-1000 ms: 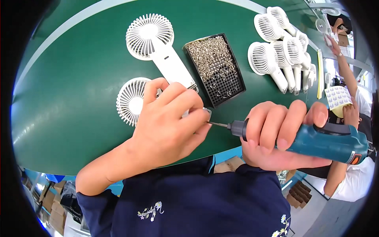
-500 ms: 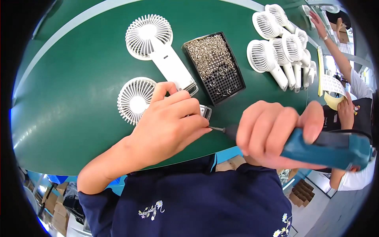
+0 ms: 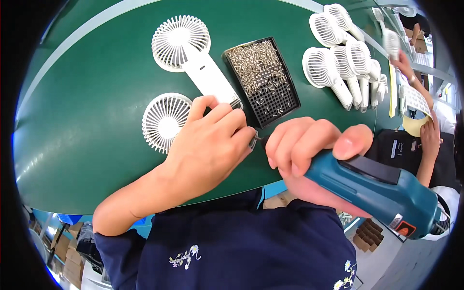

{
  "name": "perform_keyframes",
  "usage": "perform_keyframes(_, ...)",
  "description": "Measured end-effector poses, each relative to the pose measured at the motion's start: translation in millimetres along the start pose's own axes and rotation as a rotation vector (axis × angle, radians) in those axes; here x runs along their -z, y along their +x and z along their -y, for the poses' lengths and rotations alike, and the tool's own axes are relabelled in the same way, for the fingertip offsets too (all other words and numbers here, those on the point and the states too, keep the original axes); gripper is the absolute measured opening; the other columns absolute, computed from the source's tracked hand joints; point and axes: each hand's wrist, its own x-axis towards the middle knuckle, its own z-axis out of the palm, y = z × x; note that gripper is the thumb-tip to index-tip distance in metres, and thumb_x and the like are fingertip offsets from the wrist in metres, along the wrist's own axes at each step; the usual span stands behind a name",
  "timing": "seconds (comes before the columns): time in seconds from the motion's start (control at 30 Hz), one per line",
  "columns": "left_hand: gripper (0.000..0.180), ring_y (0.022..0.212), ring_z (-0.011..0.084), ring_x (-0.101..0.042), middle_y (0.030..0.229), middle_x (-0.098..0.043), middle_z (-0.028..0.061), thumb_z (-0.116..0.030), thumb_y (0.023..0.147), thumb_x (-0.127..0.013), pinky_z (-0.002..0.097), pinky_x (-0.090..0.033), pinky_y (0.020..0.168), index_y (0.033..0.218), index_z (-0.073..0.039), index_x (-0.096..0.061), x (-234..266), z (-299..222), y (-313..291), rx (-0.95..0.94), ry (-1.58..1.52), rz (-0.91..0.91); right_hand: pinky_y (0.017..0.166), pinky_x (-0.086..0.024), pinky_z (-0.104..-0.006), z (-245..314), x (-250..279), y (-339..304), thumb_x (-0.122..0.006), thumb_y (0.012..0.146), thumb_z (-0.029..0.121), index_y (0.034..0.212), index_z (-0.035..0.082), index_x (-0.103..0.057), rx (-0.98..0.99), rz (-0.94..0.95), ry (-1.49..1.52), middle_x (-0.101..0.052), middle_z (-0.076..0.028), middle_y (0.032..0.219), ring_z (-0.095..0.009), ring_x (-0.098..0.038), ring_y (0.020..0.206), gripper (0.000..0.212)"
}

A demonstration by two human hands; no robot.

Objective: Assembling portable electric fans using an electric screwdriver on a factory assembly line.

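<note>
Left hand (image 3: pixel 208 150): grip closed over the handle of the near white fan (image 3: pixel 165 121), fingers curled and pressing it onto the green desk (image 3: pixel 72 121); only the round grille shows, left of the knuckles. Right hand (image 3: pixel 309 154): grip closed fully round a teal electric screwdriver (image 3: pixel 382 193), its dark tip meeting the left fingertips at the handle end. A 2nd white fan (image 3: pixel 186 53) lies farther off, its handle reaching the left fingers. A black tray of screws (image 3: pixel 263 77) sits just right of that handle. More white fans (image 3: pixel 338 58) lie grouped at far right. Another person's hand (image 3: pixel 427 140) appears at the right edge.
</note>
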Motion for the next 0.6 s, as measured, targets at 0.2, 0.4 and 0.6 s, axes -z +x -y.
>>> perform_keyframes(0.2,0.018,0.090,0.0217,-0.053,0.085,-0.050,0.0050,-0.016,0.076,-0.074,0.0393,-0.039,0.089,0.087,-0.007,-0.065,8,-3,1,0.047,0.064,0.020,0.047,-0.042,-0.0328,-4,7,-2,-0.058,0.099,0.016,0.110,0.007,-0.046,0.023,0.113,-0.066,-0.057,-0.013,0.075,-0.020,-0.049,0.051,0.018)
perform_keyframes(0.4,0.034,0.094,0.0232,-0.055,0.097,-0.056,0.0034,-0.017,0.070,-0.079,0.0395,-0.042,0.084,0.101,-0.008,-0.069,22,3,-5,0.061,0.129,0.086,0.044,-0.043,-0.0310,-6,5,0,-0.060,0.095,0.045,0.114,0.012,-0.046,0.084,0.054,-0.037,-0.055,-0.009,0.071,-0.018,-0.049,0.047,0.042)
perform_keyframes(0.6,0.027,0.093,0.0211,-0.053,0.096,-0.055,0.0041,-0.018,0.072,-0.078,0.0356,-0.041,0.079,0.094,-0.007,-0.065,16,2,-4,0.057,0.139,0.020,0.053,-0.043,-0.0353,-5,29,18,-0.055,0.082,0.080,0.131,0.014,-0.046,0.247,-0.006,-0.119,-0.052,-0.006,0.083,-0.018,-0.049,0.056,0.082)
